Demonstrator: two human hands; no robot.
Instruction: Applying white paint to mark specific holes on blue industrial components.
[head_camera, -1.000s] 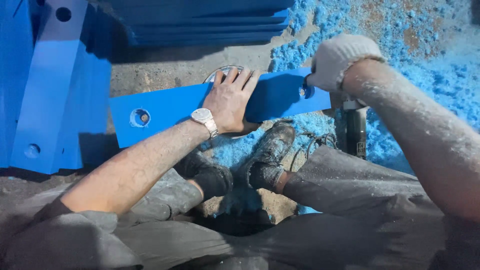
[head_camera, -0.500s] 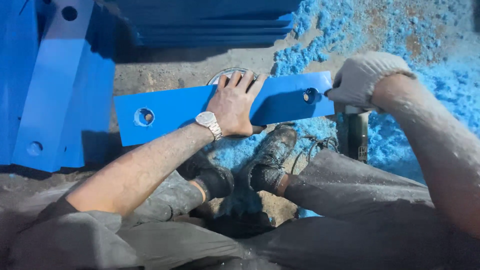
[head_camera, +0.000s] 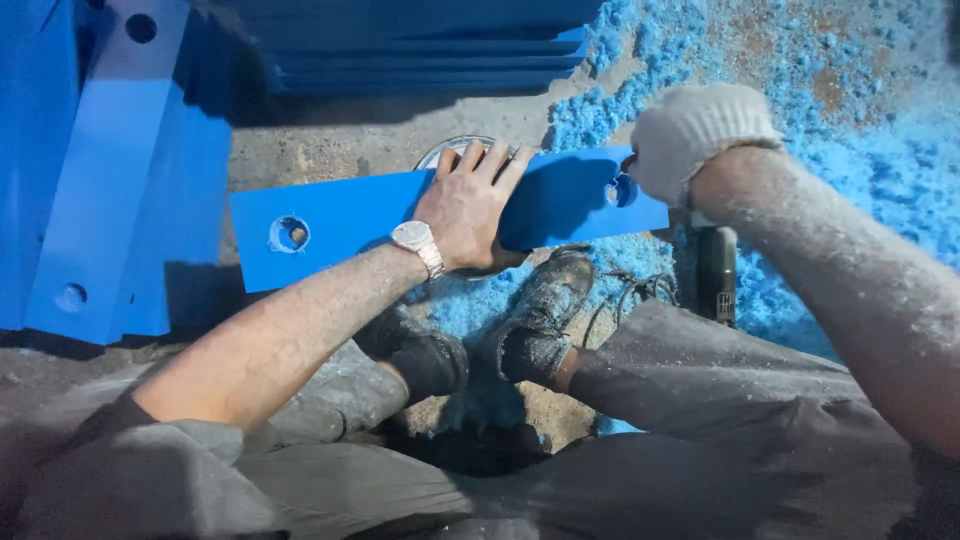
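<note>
Hands on blue plate (head_camera: 360, 215), concrete floor (head_camera: 330, 140), blue shavings (head_camera: 850, 130)

No packages, signs or screens show anywhere in the view. The dark tool (head_camera: 716, 272) by the right knee may carry a small pale label, too blurred to tell.
</note>
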